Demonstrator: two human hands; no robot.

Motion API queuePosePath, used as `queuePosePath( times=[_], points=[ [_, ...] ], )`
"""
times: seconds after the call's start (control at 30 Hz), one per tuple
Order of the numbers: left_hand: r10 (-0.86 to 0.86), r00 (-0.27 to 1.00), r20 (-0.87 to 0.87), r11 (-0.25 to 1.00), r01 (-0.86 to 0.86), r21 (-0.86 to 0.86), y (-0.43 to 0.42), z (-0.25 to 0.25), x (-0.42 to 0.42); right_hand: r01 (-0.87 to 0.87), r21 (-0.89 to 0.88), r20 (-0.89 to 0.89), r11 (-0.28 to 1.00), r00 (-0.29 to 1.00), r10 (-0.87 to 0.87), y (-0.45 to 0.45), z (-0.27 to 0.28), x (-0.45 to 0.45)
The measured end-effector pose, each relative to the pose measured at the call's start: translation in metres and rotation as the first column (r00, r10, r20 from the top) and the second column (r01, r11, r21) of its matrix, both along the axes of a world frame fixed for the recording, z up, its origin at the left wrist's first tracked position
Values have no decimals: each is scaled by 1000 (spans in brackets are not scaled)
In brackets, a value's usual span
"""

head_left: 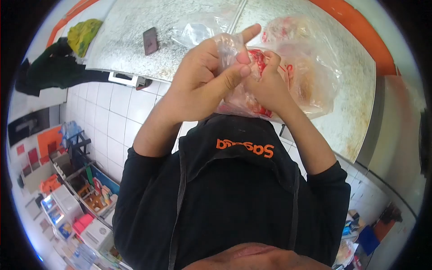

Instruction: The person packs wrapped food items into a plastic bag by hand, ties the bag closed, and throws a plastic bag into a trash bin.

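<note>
My left hand (198, 81) is closed on the gathered clear plastic (227, 47), with one finger stretched out past it. Close beside it, my right hand (270, 87) grips a clear bag with red print (257, 63) at the table's near edge. The fingertips of both hands nearly meet. What lies inside the gripped bag is partly hidden by my hands. A large clear plastic bag (310, 76) holding pale, reddish packages spreads out to the right of my right hand. Another crumpled clear bag (198, 30) lies behind my left hand.
A dark phone (150, 41) lies on the worn white table (121, 40). Yellow-green cloth (84, 36) and dark cloth (47, 67) are at the far left. Crates and boxes (92, 189) stand on the floor at lower left. An orange edge (360, 20) borders the right side.
</note>
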State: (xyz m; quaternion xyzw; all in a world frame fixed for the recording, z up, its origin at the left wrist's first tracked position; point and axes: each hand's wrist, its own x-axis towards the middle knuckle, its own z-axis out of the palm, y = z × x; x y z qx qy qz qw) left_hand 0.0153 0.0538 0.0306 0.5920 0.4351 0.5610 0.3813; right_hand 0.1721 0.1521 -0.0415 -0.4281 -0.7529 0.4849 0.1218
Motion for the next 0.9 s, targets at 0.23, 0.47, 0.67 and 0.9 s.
queuePosePath(
  times=[0.23,0.47,0.67,0.9],
  points=[
    [-34,990,140,998,40,-38,-14,-1,-1,-243,768,149,593,968,203,-43,-27,-11],
    [-86,939,333,995,62,82,-21,-14,-6,-297,765,176,571,950,259,-38,-34,-3],
    [-27,924,382,991,-25,132,-31,-34,-15,63,811,-265,581,926,270,28,49,48],
    [90,870,485,987,-142,72,-44,-35,6,-255,353,408,900,908,97,178,-35,155]
  ],
)
